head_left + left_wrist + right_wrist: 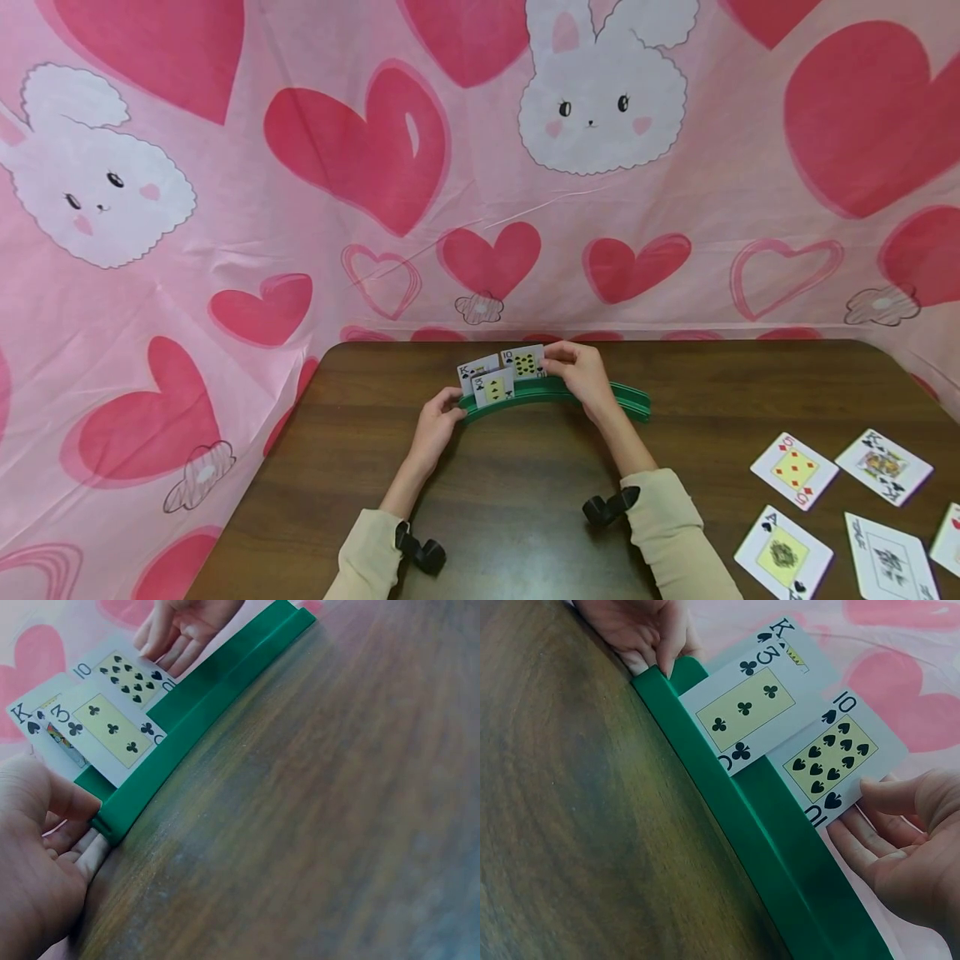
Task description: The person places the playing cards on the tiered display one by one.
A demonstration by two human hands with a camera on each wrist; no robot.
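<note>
A curved green card holder (pixel 555 390) stands on the wooden table. In its left half sit the three of clubs (pixel 744 709) in front and the king of spades (pixel 46 720), mostly covered, behind it. To their right is the ten of spades (pixel 831 757) in the rear slot. My right hand (pixel 581 375) pinches the ten's right edge, thumb on the face and fingers behind. My left hand (pixel 437 423) grips the holder's left end between thumb and fingers, as the left wrist view (pixel 45 832) also has it.
On the right of the table several cards lie face up: a red five or six of diamonds (pixel 795 471), a king (pixel 885 467), an ace of spades (pixel 784 553), and a joker (pixel 891 557). Another card (pixel 948 537) is cut off by the frame. A pink heart-patterned cloth (pixel 495 183) hangs behind.
</note>
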